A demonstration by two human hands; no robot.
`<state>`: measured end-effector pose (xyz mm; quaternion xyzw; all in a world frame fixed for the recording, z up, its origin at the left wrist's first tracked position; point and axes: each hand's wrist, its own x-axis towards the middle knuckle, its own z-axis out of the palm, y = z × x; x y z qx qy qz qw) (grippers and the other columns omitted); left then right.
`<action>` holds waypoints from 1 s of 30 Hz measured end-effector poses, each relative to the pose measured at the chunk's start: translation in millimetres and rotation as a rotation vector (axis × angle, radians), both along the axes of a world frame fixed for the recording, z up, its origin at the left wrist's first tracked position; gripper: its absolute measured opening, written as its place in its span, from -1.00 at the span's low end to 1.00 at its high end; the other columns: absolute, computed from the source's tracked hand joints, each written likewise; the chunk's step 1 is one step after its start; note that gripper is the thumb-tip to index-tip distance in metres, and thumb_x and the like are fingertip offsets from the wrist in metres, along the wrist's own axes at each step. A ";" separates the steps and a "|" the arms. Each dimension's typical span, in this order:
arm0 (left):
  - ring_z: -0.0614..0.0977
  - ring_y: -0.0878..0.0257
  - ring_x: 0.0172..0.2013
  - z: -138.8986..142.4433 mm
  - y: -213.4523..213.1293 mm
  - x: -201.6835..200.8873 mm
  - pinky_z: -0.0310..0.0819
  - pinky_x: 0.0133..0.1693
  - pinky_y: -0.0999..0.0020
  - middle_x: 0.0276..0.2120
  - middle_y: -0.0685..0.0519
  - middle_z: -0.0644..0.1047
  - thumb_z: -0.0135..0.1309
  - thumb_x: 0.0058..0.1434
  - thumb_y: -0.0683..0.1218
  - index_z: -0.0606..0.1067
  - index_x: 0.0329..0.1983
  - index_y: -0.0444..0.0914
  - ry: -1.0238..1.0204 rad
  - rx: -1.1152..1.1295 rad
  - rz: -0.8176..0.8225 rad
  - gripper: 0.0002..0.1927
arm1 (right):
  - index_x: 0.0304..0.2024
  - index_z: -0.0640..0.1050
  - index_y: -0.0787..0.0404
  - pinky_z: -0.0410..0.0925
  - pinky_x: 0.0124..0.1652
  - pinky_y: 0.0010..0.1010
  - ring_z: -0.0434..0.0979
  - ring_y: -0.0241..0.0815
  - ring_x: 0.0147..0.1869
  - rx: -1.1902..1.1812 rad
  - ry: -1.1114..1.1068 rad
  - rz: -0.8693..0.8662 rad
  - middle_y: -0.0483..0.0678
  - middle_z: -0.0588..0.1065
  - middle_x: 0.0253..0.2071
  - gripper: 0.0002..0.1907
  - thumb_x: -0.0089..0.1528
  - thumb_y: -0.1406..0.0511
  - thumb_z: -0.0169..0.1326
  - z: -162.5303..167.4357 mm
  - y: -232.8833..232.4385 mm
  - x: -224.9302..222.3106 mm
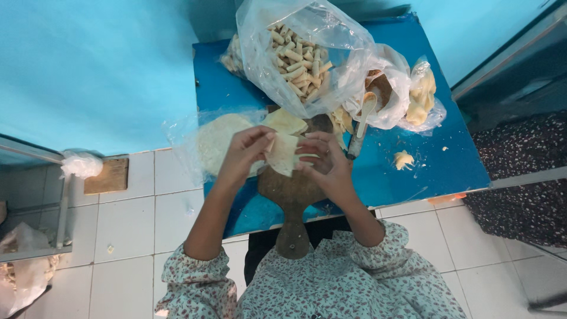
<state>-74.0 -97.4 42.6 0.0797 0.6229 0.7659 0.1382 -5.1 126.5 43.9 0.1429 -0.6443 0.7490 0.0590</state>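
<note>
Over blue table [413, 177], left hand [245, 155] and right hand [325, 162] pinch wrapper [282, 155] between them

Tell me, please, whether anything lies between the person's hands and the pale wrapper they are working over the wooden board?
Nothing visible does. The left hand and right hand both already grip the wrapper directly, holding it just above the wooden board. The spoon and the bag of rolls lie farther back on the blue table.
</note>
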 end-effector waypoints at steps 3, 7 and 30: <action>0.63 0.41 -0.27 -4.4 9.8 4.4 0.55 -0.25 0.48 -0.27 0.11 0.61 0.09 0.40 -0.01 0.58 -0.03 -0.33 0.003 0.032 -0.122 -0.71 | 0.25 0.30 0.27 0.47 0.10 -0.39 0.56 -0.25 0.13 -0.119 -0.062 0.022 -0.02 0.50 0.00 -0.41 0.22 0.57 0.21 -1.2 -0.1 -1.1; 0.65 0.41 -0.15 -6.6 16.7 5.8 0.57 -0.14 0.47 -0.15 0.11 0.62 0.21 0.30 -0.16 0.52 0.04 -0.38 0.169 0.065 -0.267 -0.71 | 0.24 0.33 0.28 0.47 0.07 -0.40 0.58 -0.23 0.07 -0.142 -0.078 -0.030 0.01 0.52 -0.08 -0.44 0.24 0.58 0.20 -3.1 5.1 -2.8; 0.65 0.29 -0.40 -10.0 33.8 16.5 0.53 -0.33 0.31 -0.35 -0.05 0.60 0.19 0.19 -0.23 0.33 0.32 -0.19 0.280 -0.398 -0.145 -0.39 | 0.33 0.27 0.18 0.49 -0.06 -0.42 0.59 -0.24 0.06 0.128 -0.138 0.081 0.02 0.50 0.01 -0.29 0.17 0.56 0.19 -3.9 25.9 -27.3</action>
